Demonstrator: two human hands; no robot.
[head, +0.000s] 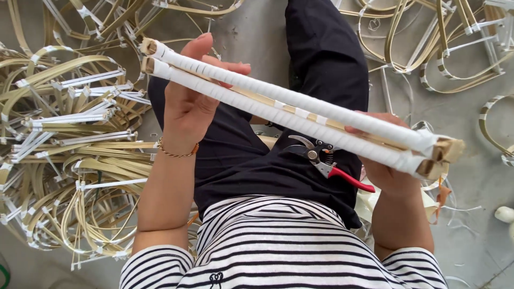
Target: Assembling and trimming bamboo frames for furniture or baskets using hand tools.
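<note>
The left hand (pixel 184 109) holds the near-left end of a pair of rods (pixel 292 107), its grip closed around them with the thumb and fingertips curling over the top. The right hand (pixel 388 163) supports the other end from below, fingers wrapped up around the rods, grip closed on them as well. The rods lie side by side, touching along their length, and run slantwise from upper left to lower right above the person's lap. Both are bound in white tape, with bare tan wood showing at the cut ends and in a gap between the wraps near the middle.

A bracelet (pixel 176 152) circles the left wrist. Pruning shears (pixel 326 160) with a red handle rest on the dark trousers (pixel 321 64), just under the rods and beside the right hand; their blades are shut. The person wears a striped shirt (pixel 278 246).

On the floor (pixel 257 32) to the left lies a heap of bent cane frames (pixel 69 150), many tied with white tape at the joints. More such frames (pixel 444 43) lie at the upper right, well apart from the hands.
</note>
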